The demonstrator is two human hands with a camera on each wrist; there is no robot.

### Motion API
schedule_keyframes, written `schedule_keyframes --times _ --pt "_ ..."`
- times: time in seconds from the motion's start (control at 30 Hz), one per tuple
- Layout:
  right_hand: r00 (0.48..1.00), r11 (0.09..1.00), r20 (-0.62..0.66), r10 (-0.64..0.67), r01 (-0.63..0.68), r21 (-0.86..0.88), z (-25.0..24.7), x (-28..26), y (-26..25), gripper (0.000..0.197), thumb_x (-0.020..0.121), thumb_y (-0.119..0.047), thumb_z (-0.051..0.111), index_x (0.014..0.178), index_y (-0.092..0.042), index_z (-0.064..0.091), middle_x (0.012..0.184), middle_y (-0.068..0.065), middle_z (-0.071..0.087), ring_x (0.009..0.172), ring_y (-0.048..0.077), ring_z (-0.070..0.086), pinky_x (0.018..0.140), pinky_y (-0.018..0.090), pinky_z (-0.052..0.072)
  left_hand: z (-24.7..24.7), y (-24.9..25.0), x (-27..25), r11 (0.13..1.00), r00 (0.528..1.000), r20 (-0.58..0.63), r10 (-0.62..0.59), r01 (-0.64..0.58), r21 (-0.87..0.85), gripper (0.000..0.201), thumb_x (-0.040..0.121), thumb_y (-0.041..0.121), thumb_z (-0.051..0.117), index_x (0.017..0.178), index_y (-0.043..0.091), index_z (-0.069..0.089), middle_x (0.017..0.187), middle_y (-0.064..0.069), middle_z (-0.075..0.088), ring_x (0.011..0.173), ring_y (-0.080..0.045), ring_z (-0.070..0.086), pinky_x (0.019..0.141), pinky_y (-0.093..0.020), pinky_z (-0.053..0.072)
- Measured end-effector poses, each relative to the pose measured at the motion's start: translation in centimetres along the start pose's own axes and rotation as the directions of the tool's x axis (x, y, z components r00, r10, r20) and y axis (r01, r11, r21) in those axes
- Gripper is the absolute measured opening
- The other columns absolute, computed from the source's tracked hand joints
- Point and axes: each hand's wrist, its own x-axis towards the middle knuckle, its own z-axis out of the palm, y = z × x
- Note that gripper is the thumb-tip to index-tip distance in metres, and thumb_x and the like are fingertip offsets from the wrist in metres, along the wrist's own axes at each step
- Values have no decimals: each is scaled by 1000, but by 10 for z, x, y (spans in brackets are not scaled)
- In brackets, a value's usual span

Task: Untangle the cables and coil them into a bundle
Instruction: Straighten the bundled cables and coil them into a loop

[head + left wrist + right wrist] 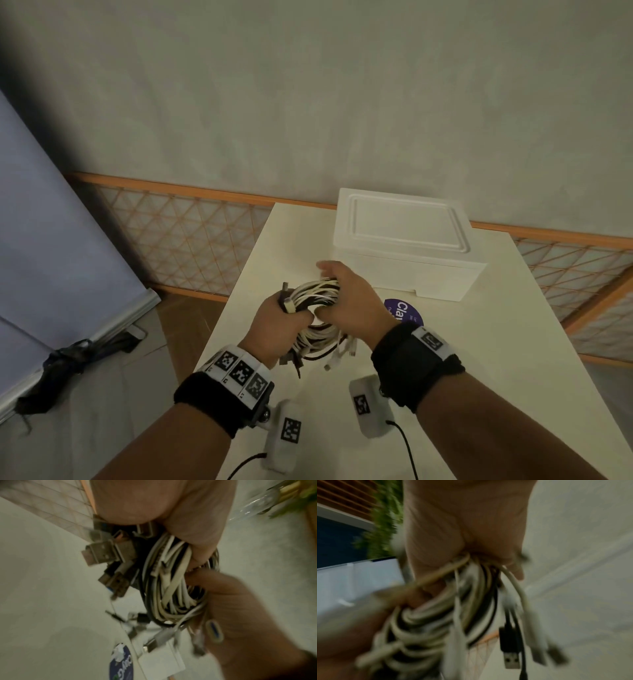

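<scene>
A coil of white and black cables [317,294] hangs above the white table [462,359], held between both hands. My left hand [277,323] grips the coil's left side, with a white plug end sticking up past its fingers. My right hand [349,301] grips the right side, fingers curled over the top of the loops. In the left wrist view the cable loops [171,588] run through the palm, and several USB plugs [104,553] jut out to the left. The blurred right wrist view shows the coil [440,622] with loose USB ends [511,654] dangling below the hand.
A white lidded box [404,236] stands on the table just beyond the hands. A round purple sticker [404,310] lies by my right wrist. An orange lattice rail [185,233] runs behind the table, and a folded dark umbrella [61,370] lies on the floor at left.
</scene>
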Motion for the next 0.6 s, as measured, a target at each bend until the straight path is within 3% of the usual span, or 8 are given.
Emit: schedule_keyframes --times 0.07,0.17,0.27,0.4,0.47,0.5,0.53,0.6 --pt "993 986 -81 82 -69 153 5 2 5 39 65 -8 74 101 -18 63 88 -4 67 78 8 62 72 26 49 2 4 1 999 1000 -2 27 -26 19 28 58 19 59 84 17 69 75 -5 69 73 -23 62 70 -37 48" --pt "976 964 -142 168 -132 230 16 0 13 19 62 -5 73 75 -12 60 63 -4 60 58 9 56 56 26 44 7 -1 3 1000 1000 5 1 -1 2 32 57 19 58 87 15 70 84 -12 71 79 -30 64 76 -44 51" --pt "980 974 -91 178 -162 159 21 1 18 16 63 -6 71 69 -6 56 61 1 54 57 14 51 54 27 40 14 -14 3 996 997 26 -66 67 -61 40 57 17 58 94 14 73 92 -12 73 93 -33 67 87 -51 51" --pt "973 977 95 211 -212 -3 22 10 31 19 66 -8 72 75 -1 57 72 8 53 66 18 50 60 34 44 20 -30 2 960 969 37 -243 246 -134 33 59 13 59 87 1 72 81 -18 69 77 -32 65 69 -41 50" --pt "918 932 286 274 -327 158 17 14 45 34 66 -11 78 95 -5 61 83 7 63 73 19 58 70 38 52 21 -36 0 929 945 38 -325 327 -171 25 67 8 63 89 -3 70 83 -23 69 74 -35 66 65 -39 50" --pt "863 818 397 311 -456 350 11 17 54 44 68 -14 80 107 -11 59 94 8 67 77 21 62 73 37 53 19 -39 -1 916 934 28 -357 355 -188 17 74 4 63 89 -2 71 83 -23 70 75 -36 67 63 -38 52" --pt "809 628 473 350 -577 522 5 21 65 49 72 -19 79 116 -16 57 107 10 66 81 24 64 74 36 52 17 -43 -1 902 923 16 -385 380 -204 13 80 0 61 88 -1 71 81 -21 71 74 -36 68 61 -36 53" --pt "746 271 465 476 -627 730 -10 32 92 37 81 -26 71 114 -18 58 124 12 58 94 32 64 80 39 48 11 -53 -1 884 905 -21 -425 410 -227 13 85 -2 58 87 -1 70 79 -21 71 72 -35 67 58 -34 53"
